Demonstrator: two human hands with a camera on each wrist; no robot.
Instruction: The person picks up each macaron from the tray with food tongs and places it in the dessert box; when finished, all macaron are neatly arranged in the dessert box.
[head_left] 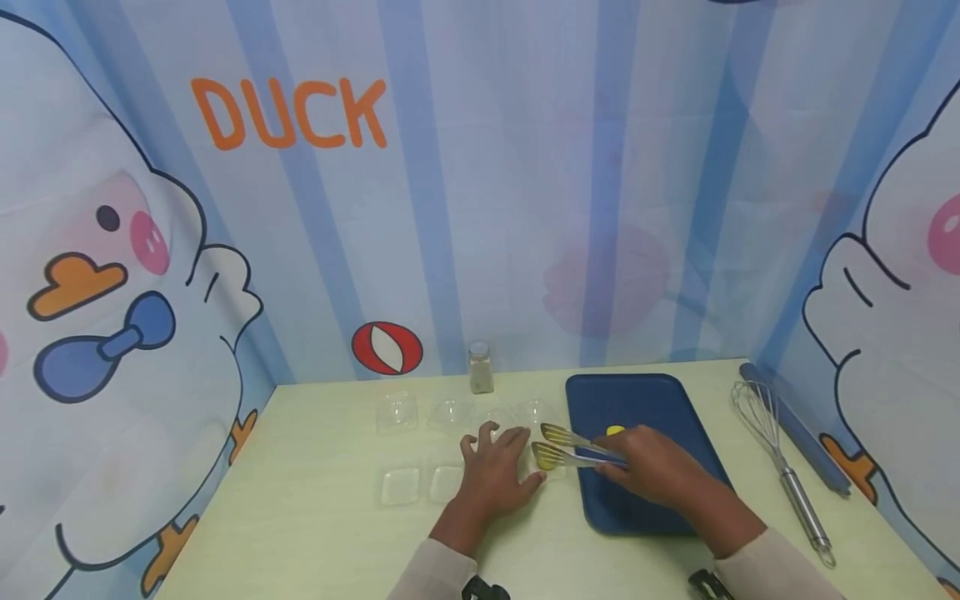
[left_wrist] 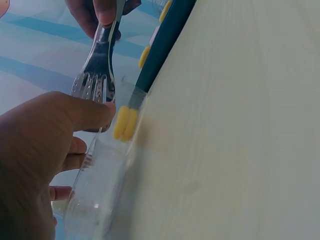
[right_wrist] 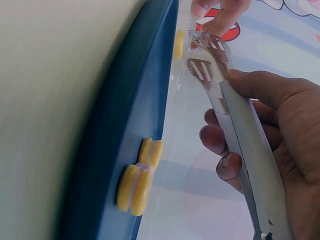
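My left hand [head_left: 495, 475] holds a clear plastic box [left_wrist: 97, 192], its thumb along the rim and the other fingers on the far side. Inside the box lies a yellow macaron [left_wrist: 125, 123], near the end closest to the tray. Metal tongs [right_wrist: 250, 135] are gripped in my right hand [head_left: 660, 467], their slotted ends apart over the box and empty. Two more yellow macarons, one nearer [right_wrist: 135, 190] and one behind it [right_wrist: 151, 151], sit on the blue tray [head_left: 622, 512] under my right hand.
Several other clear plastic boxes stand in two rows, including one at the back left [head_left: 397, 410] and one in front [head_left: 401, 486]. A small glass jar [head_left: 481, 368] stands by the back curtain. To the tray's right lie a whisk [head_left: 787, 479] and a dark blue rod [head_left: 806, 442].
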